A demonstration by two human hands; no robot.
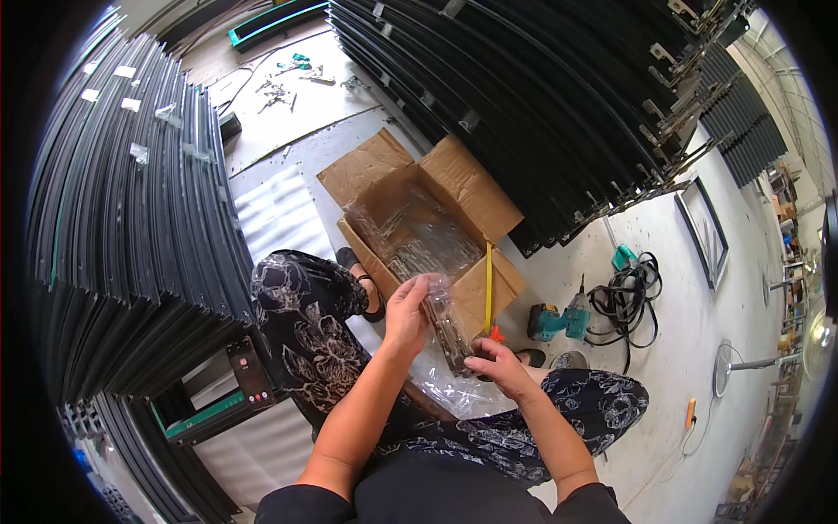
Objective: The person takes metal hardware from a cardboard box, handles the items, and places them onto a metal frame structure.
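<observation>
A clear plastic bag of long metal hardware pieces is stretched between my hands, over the near side of an open cardboard box. My left hand is closed, pinching the bag's upper end. Round the lower end my right hand has its thumb and fingers closed. The exact kind of hardware is too small to make out. Inside the cardboard box, its flaps folded outward, lie several more plastic-wrapped bundles of metal pieces. Crumpled clear plastic lies below my hands, between my knees.
Tall stacks of black frames stand left and far right. On the floor to the right are a teal cordless drill, a coiled black cable and a dark rectangular frame. A yellow strip runs down the box's right flap.
</observation>
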